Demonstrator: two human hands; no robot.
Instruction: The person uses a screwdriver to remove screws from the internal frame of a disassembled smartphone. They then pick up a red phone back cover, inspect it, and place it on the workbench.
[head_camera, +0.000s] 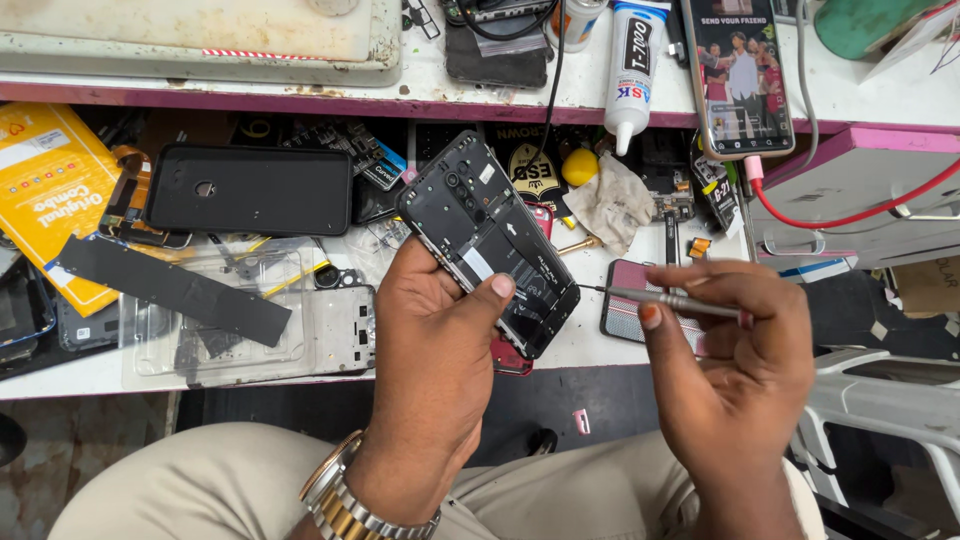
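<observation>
Left hand (435, 340) wrapped around an opened phone (487, 240), back cover off, dark inner frame and camera cluster facing up; thumb pressed across the lower edge, grip closed firmly on the body. Phone held tilted, above the front edge of the white table (600, 345), its top corner pointing toward the upper left. Metal watch (345, 505) on the left wrist.

Right hand (735, 350) closed around a thin screwdriver (660, 298), shaft pinched between thumb and fingers, tip aimed left and ending just beside the phone's lower right edge; contact with the phone impossible to tell.

On the table to the left: a black phone case (250, 190) lying flat, a black strip (175, 288) across clear plastic trays (250, 335), a yellow box (50, 190) at the far left. Behind the held phone: a crumpled cloth (612, 203), a small yellow ball (579, 167), scattered small parts. On the raised shelf (430, 88) above: a white glue bottle (633, 65) lying with nozzle down, and a second phone (738, 75) with a lit screen, a red cable (850, 212) running from its lower end. Pink-trimmed white box (860, 180) at the right.
</observation>
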